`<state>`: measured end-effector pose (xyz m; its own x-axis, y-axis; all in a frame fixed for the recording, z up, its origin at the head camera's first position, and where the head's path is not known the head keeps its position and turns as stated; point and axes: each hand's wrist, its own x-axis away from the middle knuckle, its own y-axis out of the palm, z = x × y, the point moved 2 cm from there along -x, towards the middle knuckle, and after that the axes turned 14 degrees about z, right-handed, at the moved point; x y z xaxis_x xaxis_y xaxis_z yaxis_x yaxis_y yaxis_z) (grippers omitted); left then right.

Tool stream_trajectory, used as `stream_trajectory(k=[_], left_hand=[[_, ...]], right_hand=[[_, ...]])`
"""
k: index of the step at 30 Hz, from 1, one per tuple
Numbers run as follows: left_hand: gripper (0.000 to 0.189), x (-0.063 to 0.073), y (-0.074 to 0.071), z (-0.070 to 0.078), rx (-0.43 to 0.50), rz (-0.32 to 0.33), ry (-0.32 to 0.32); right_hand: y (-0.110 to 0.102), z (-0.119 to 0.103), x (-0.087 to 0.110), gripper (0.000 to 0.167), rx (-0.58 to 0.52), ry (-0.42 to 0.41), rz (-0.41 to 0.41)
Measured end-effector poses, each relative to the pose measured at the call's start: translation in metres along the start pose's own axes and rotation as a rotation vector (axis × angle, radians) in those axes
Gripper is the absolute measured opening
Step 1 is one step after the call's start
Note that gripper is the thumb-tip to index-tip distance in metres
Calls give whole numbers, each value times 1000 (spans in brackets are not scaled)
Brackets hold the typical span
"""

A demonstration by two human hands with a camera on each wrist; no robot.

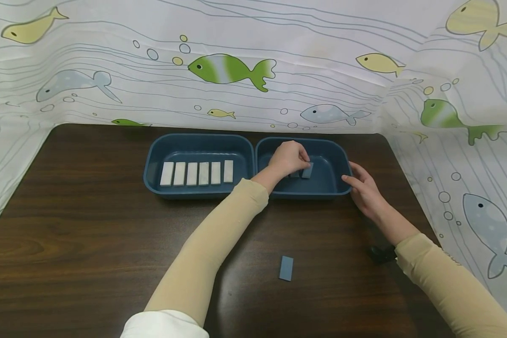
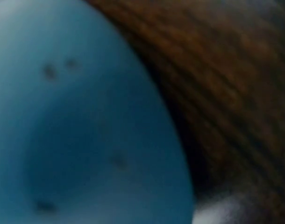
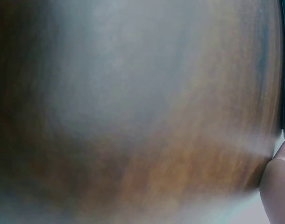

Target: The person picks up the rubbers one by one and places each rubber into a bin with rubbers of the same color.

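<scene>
My left hand [image 1: 289, 158] reaches into the right blue plastic tub [image 1: 334, 192] and pinches a small blue-grey tile [image 1: 307, 171] by its upper end. Partly covered by that hand, another tile [image 1: 294, 174] lies beside it on the tub floor. At the tub's right end my right hand [image 1: 364, 190] grips the wall, thumb over the rim and fingers along the outside. One more flat blue-grey tile [image 1: 286, 268] lies on the table in front. Blurred blue plastic fills much of the left wrist view. The right wrist view catches part of the right hand [image 3: 278, 186] beside the tub's edge.
Touching the right tub on its left is a matching blue tub [image 1: 152, 180] holding several white tiles [image 1: 192, 174] in a row. Both stand near the back of the dark wooden table [image 1: 88, 225]. A fish-patterned sheet [image 1: 152, 84] rises behind. Something small and black [image 1: 381, 254] lies near the right forearm.
</scene>
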<state>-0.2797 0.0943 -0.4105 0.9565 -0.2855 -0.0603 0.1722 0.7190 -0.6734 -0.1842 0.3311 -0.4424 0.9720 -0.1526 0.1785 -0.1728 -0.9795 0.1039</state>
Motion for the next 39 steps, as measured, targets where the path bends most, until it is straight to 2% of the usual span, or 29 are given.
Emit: stream_trajectory(k=[6, 11, 17, 39], left_hand=[[12, 2, -1, 1, -31, 11, 43], [16, 2, -1, 2, -120, -4, 93], [18, 2, -2, 2, -186, -4, 103], [17, 2, -3, -2, -133, -16, 72]], right_hand=[[1, 0, 0, 32, -4, 0, 2], [1, 1, 0, 32, -9, -12, 1], [1, 2, 0, 32, -4, -15, 2], [0, 1, 0, 32, 9, -2, 11]])
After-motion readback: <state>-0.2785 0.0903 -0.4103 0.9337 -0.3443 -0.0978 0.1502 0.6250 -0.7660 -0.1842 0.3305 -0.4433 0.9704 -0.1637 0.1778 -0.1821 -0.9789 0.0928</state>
